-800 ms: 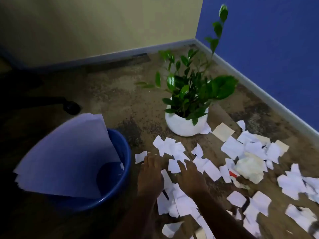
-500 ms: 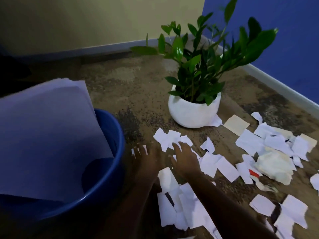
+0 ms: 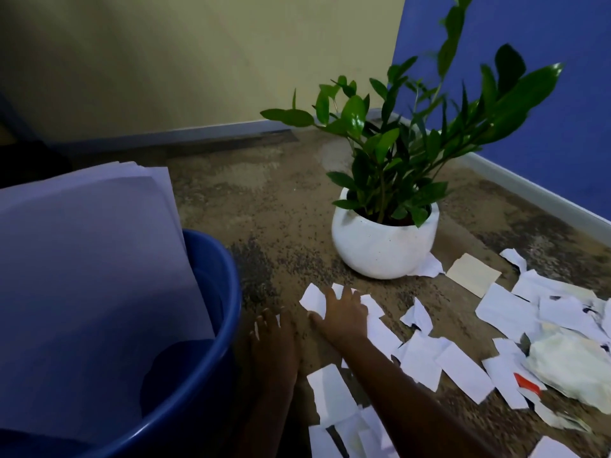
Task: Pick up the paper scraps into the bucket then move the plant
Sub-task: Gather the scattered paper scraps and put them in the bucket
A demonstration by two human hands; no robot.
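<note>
Nearest: blue bucket (image 3: pixel 226 292), holding large sheets (image 3: pixel 92 276), kept just beside left hand (image 3: pixel 274 345) for short transfers. Both hands flat, fingers spread, gripping nothing. Right hand (image 3: pixel 345 314) pressing paper scraps (image 3: pixel 463 375) on floor, likely to rake them together. Beyond: plant (image 3: pixel 385 246) near the corner.

A: What of your bucket (image 3: pixel 215 292) stays unseen?
B: It runs off the left and bottom edges, and big sheets (image 3: pixel 92 276) cover most of its inside.
A: And your plant (image 3: pixel 396 153)?
B: Its top is cut by the upper edge. Your left hand (image 3: pixel 274 345) is dim; whether it covers any of the scraps (image 3: pixel 463 371), you can't tell.
</note>
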